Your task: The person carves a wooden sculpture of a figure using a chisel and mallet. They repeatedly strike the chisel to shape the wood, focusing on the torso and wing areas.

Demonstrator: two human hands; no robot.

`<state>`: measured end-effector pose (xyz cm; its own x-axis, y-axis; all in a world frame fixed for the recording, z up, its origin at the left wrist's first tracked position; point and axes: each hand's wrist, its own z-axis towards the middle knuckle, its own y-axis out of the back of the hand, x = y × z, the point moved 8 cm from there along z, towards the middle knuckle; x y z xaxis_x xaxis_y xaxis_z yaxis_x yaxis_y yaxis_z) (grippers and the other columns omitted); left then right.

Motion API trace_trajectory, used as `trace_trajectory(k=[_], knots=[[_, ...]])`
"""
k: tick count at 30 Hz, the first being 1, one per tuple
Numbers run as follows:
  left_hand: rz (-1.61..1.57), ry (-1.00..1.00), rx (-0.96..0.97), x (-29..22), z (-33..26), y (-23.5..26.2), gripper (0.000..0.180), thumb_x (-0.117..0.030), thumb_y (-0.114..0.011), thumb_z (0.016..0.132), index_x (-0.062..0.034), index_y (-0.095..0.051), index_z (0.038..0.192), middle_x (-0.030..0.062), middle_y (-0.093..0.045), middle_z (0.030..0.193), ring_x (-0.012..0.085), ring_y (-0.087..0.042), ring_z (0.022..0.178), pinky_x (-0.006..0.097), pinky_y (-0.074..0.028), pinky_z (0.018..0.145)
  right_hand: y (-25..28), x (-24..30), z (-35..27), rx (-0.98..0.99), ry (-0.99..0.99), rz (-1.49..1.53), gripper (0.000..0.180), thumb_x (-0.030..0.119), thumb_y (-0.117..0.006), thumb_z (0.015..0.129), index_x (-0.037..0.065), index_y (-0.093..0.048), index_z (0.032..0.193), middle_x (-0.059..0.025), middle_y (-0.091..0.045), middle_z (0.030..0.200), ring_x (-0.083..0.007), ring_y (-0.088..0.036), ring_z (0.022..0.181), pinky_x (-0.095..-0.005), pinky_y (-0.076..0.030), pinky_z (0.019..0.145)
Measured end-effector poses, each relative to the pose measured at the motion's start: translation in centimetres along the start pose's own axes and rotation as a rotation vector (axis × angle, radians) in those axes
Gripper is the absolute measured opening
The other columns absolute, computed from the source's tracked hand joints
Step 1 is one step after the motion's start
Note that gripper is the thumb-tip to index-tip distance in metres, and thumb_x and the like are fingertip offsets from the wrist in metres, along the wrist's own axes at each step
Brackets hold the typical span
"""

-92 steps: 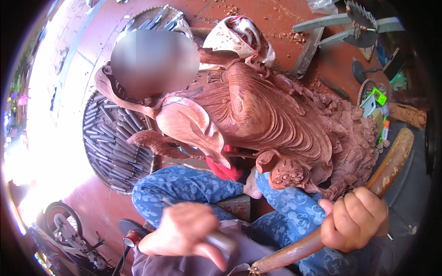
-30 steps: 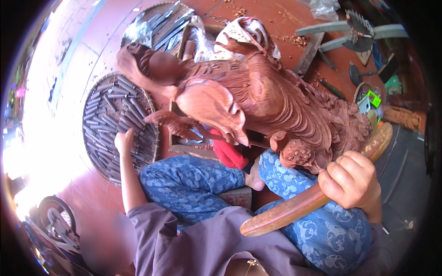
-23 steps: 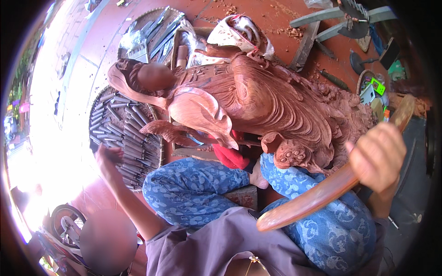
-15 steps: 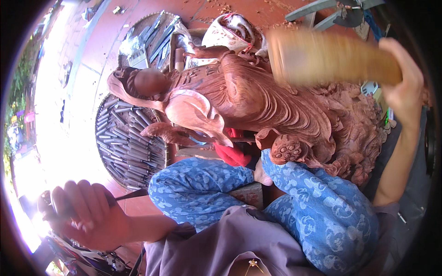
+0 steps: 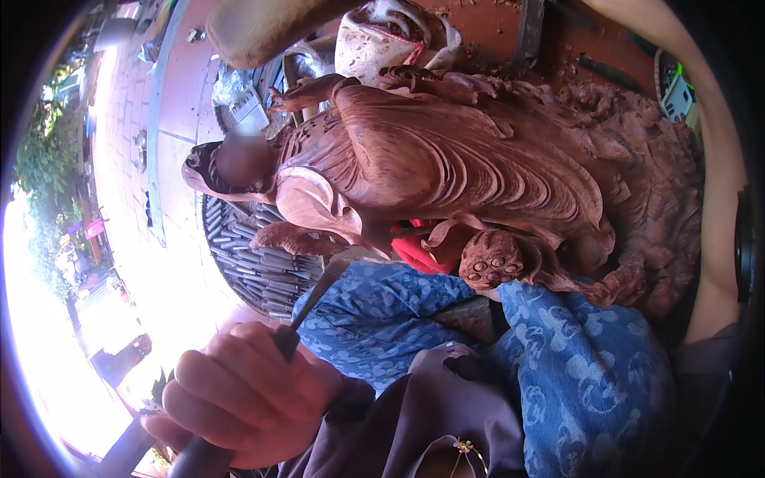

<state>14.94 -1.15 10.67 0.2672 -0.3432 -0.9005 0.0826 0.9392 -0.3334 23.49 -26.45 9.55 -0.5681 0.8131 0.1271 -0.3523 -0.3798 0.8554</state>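
My left hand (image 5: 247,390) is closed around the dark handle of a chisel (image 5: 312,304). The chisel's blade points up and away, its tip beside the near edge of a reddish-brown wooden carving (image 5: 494,171); contact cannot be made out. The carving is a robed figure lying across in front of me, head to the left, with a carved lotus pod (image 5: 492,260) on its near side. My right forearm (image 5: 717,159) rises along the right side and leaves the view at the top, so that hand is hidden. A tan wooden mallet (image 5: 267,28) shows partly at the upper edge.
A round basket (image 5: 209,209) holds several dark-handled tools, left of the carving. Behind it stand a white sack (image 5: 366,49) and a tray with plastic wrapping (image 5: 231,86). Red cloth (image 5: 414,251) lies under the carving, near my blue-trousered knees (image 5: 590,358). Wood chips litter the floor.
My left hand has moved right and inward, bringing the chisel toward the carving. My right hand has swung up out of view, and the mallet has shifted to the upper left.
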Motion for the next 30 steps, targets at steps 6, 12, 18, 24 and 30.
trace_trajectory(k=[6,12,18,24,30], knots=[[0.092,-0.107,0.150,0.4,-0.7,-0.6,0.060,-0.036,-0.022,0.107,-0.0116,-0.046,0.057,0.0044,-0.045,0.054,0.0159,-0.039,0.038,0.027,-0.032,0.041,-0.6,0.4,-0.1,-0.045,0.023,0.083,0.024,0.005,-0.076,0.068,-0.001,-0.065,0.088,-0.0182,-0.065,0.077,-0.0271,-0.067,0.070,-0.0355,-0.048,0.063],[0.037,-0.053,0.233,1.6,-0.5,-1.3,0.059,-0.032,-0.024,0.107,-0.0122,-0.046,0.057,0.0033,-0.041,0.051,0.0141,-0.037,0.038,0.027,-0.029,0.042,-0.8,-0.5,-0.7,-0.053,0.006,0.108,0.022,0.006,-0.077,0.067,-0.001,-0.065,0.085,-0.0184,-0.065,0.074,-0.0277,-0.067,0.067,-0.0360,-0.048,0.061],[0.048,-0.006,0.288,2.4,-0.5,-1.6,0.056,-0.030,-0.025,0.107,-0.0128,-0.042,0.056,0.0032,-0.038,0.051,0.0127,-0.032,0.039,0.028,-0.028,0.045,-1.1,-0.5,-1.1,-0.052,0.002,0.125,0.021,0.006,-0.078,0.067,-0.002,-0.066,0.082,-0.0186,-0.065,0.071,-0.0283,-0.067,0.064,-0.0366,-0.048,0.059],[0.050,0.069,0.309,3.1,-0.1,-1.9,0.058,-0.033,-0.021,0.107,-0.0128,-0.041,0.056,0.0050,-0.037,0.051,0.0149,-0.031,0.039,0.030,-0.029,0.045,-1.1,-0.2,-1.7,-0.073,0.028,0.097,0.022,0.007,-0.079,0.067,-0.002,-0.067,0.082,-0.0177,-0.065,0.069,-0.0284,-0.067,0.063,-0.0374,-0.048,0.057],[0.014,0.217,0.238,3.9,1.4,-1.8,0.059,-0.034,-0.020,0.107,-0.0118,-0.040,0.056,0.0073,-0.035,0.052,0.0177,-0.030,0.039,0.031,-0.031,0.041,-1.0,1.1,-1.3,-0.044,-0.049,0.048,0.029,0.006,-0.078,0.065,-0.002,-0.068,0.092,-0.0158,-0.069,0.077,-0.0251,-0.069,0.071,-0.0353,-0.054,0.066]])
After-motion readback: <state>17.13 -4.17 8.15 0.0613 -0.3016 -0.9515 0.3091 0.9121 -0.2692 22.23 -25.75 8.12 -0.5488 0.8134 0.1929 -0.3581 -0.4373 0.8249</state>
